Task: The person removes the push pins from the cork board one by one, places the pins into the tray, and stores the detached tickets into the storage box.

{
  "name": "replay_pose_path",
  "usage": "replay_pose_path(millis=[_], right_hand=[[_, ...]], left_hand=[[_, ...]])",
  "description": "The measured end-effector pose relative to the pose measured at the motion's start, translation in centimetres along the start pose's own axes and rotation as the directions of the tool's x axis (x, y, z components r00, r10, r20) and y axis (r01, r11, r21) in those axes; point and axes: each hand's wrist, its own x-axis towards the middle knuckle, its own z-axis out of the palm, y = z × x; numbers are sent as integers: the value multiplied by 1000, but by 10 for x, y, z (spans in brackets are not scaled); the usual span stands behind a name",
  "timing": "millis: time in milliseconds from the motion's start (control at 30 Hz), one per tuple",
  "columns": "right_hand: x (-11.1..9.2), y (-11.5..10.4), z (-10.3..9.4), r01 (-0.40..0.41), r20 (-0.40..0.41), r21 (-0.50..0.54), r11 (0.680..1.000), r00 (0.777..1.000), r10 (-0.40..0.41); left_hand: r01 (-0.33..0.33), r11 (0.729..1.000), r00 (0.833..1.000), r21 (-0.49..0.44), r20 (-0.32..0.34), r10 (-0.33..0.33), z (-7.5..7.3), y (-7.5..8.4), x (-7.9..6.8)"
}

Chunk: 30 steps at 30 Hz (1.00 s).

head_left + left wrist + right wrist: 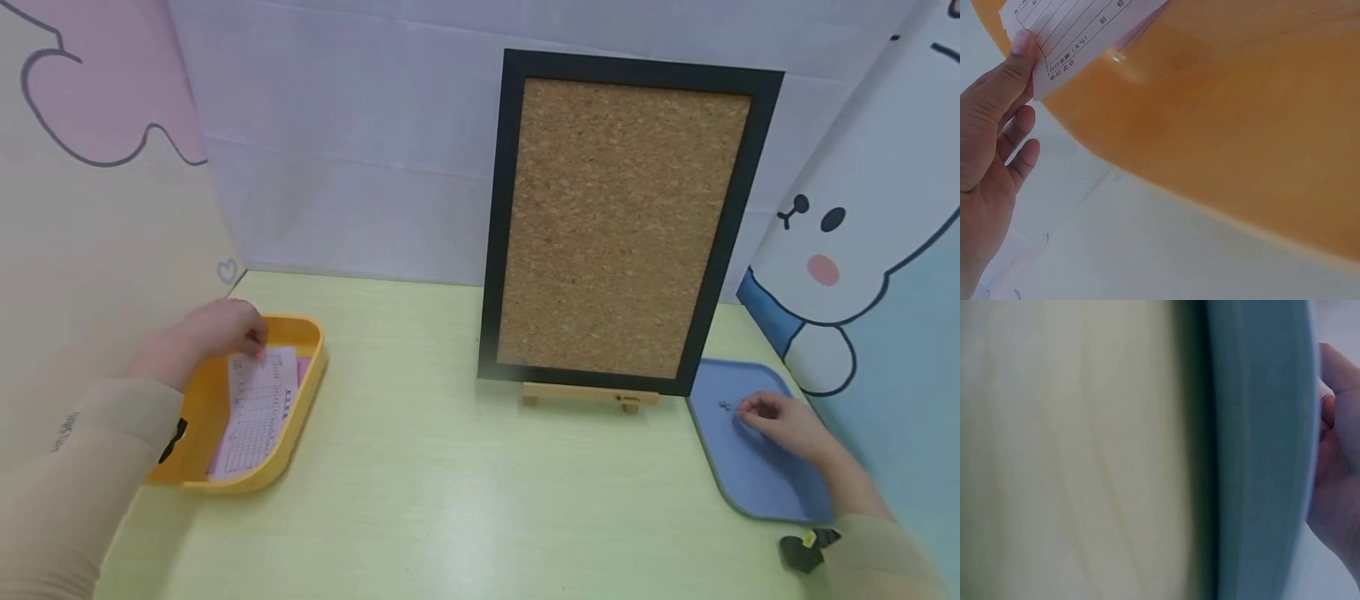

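Note:
My left hand (228,327) reaches over the back of a yellow tray (303,400) and pinches the corner of a white printed receipt (258,412). In the left wrist view, the thumb of the left hand (997,119) presses on the receipt (1079,37), which has ruled lines and characters. Pink paper (302,367) shows beneath it. Over at the right, my right hand (780,421) is above a blue tray (742,475) with fingers curled, beside some tiny dark items (725,406). I cannot tell whether the right fingertips hold anything.
A black-framed cork board (618,225) leans on a small wooden easel (588,393) at the back of the pale table (420,450). A white sheet (337,142) hangs behind it. Printed side panels stand at left and right, close to both trays.

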Motion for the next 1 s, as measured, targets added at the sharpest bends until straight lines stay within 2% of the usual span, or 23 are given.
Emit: replay_pose_path(millis=[167, 367, 467, 733, 867, 1000], right_hand=[[1, 0, 1, 24, -9, -25, 999, 1000, -24], [2, 1, 1, 22, 6, -41, 999, 1000, -22], [3, 2, 1, 8, 15, -49, 999, 1000, -8], [5, 5, 2, -5, 30, -67, 998, 1000, 7], [4, 5, 0, 4, 32, -57, 998, 999, -2], [3, 7, -2, 22, 23, -43, 999, 1000, -21]], left_hand=[[-57, 997, 998, 60, -20, 58, 9, -1, 8], [-80, 996, 997, 46, -13, 81, 17, 2, 14], [-74, 996, 997, 42, -9, 75, 21, 2, 16], [-15, 1000, 998, -27, 62, 16, 28, 3, 20], [9, 999, 1000, -35, 24, -9, 30, 4, 19], [6, 1000, 1000, -29, -21, -6, 28, 8, 16]])
